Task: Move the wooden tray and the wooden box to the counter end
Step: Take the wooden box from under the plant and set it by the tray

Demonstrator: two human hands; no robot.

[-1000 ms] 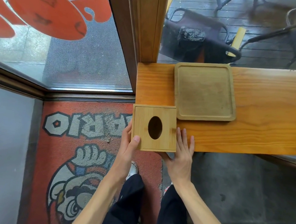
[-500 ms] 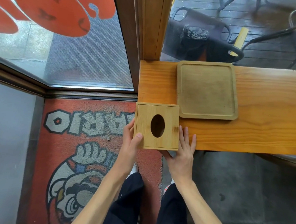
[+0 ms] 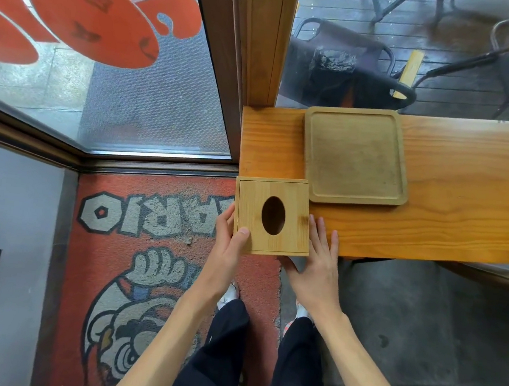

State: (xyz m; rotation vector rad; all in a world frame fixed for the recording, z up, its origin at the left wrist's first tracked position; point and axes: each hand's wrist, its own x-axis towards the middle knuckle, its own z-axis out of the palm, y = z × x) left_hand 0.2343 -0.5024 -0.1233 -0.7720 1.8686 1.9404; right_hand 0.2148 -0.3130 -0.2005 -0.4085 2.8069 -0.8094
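A square wooden box [image 3: 253,208] with an oval hole in its lid stands at the near left corner of the wooden counter [image 3: 448,230]. My left hand [image 3: 226,246] grips its left side, thumb on the lid. My right hand [image 3: 315,261] presses flat against its right side, fingers on the counter edge. A square wooden tray [image 3: 354,155] with a raised rim lies flat on the counter just behind and to the right of the box, close to the counter's left end.
A wooden window post [image 3: 262,38] rises at the counter's far left corner, with glass panes on both sides. Beyond the counter's left edge is a drop to a red printed floor mat [image 3: 148,245]. Outdoor chairs [image 3: 346,64] show through the glass.
The box and both hands hold almost the same place; the box seems to have edged slightly toward the counter's left end. The tray has not moved.
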